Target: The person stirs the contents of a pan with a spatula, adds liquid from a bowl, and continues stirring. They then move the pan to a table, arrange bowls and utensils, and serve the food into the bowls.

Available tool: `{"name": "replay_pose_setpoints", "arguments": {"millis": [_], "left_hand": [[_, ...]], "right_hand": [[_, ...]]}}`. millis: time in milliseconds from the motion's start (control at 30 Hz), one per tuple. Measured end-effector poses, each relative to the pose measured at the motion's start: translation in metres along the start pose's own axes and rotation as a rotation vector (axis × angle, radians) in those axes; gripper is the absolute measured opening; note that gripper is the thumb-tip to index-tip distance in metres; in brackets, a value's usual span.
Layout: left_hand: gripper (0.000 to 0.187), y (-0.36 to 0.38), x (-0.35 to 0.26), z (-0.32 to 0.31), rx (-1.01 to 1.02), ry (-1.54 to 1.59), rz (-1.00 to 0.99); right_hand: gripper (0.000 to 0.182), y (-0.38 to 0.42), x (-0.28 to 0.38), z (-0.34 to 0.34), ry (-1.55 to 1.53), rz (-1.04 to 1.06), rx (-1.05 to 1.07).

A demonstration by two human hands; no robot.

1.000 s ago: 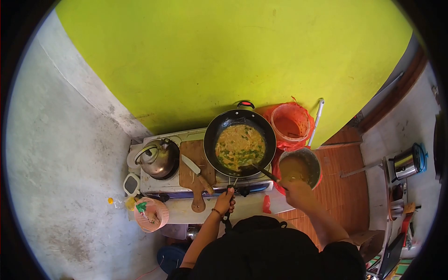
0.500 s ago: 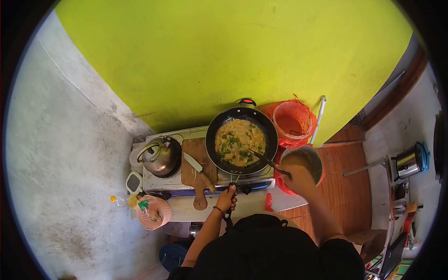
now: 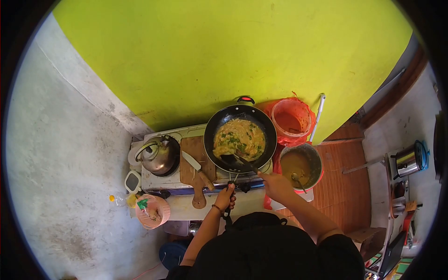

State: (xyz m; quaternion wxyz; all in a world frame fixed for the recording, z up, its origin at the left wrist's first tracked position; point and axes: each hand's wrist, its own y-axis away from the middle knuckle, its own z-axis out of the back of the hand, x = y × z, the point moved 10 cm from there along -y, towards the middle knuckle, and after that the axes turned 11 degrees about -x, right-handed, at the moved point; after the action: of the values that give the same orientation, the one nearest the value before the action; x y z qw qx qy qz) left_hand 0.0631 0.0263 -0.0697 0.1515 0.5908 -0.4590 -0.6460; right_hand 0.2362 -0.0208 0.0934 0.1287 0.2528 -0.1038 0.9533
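A black wok (image 3: 270,122) sits on the stove, holding a yellowish egg-like mixture (image 3: 242,130) with green bits. My left hand (image 3: 226,198) is closed round the wok's long handle, near the body. In my right hand (image 3: 276,185) is a dark spatula (image 3: 247,164); its blade is in the wok, at the lower left edge of the food. Just right of that hand stands a pot (image 3: 315,161) with brownish liquid and a spoon (image 3: 298,181) in it.
A kettle (image 3: 161,156) stands at the stove's left. Beside the wok, a knife (image 3: 192,162) lies on a wooden cutting board (image 3: 199,186). A red-bagged bucket (image 3: 291,116) is behind the pot. A pink basket (image 3: 154,212) sits lower left.
My right hand has moved left and down, bringing the spatula toward the wok's near side. The food has shifted and bunched up. The spoon in the pot is uncovered. My left hand keeps its grip.
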Motion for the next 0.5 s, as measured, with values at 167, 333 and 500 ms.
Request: {"name": "replay_pose_setpoints", "arguments": {"millis": [167, 333, 500], "left_hand": [[0.049, -0.001, 0.001, 0.001, -0.009, 0.002, 0.002], [0.05, -0.003, 0.002, 0.001, 0.001, 0.005, -0.015], [0.05, -0.004, 0.003, 0.001, 0.017, 0.017, -0.013]], "right_hand": [[0.046, -0.03, 0.003, -0.03, 0.115, -0.035, -0.05], [0.046, -0.037, -0.003, -0.027, 0.036, 0.022, -0.084], [0.044, -0.011, 0.0, -0.009, 0.134, 0.116, 0.041]]}}
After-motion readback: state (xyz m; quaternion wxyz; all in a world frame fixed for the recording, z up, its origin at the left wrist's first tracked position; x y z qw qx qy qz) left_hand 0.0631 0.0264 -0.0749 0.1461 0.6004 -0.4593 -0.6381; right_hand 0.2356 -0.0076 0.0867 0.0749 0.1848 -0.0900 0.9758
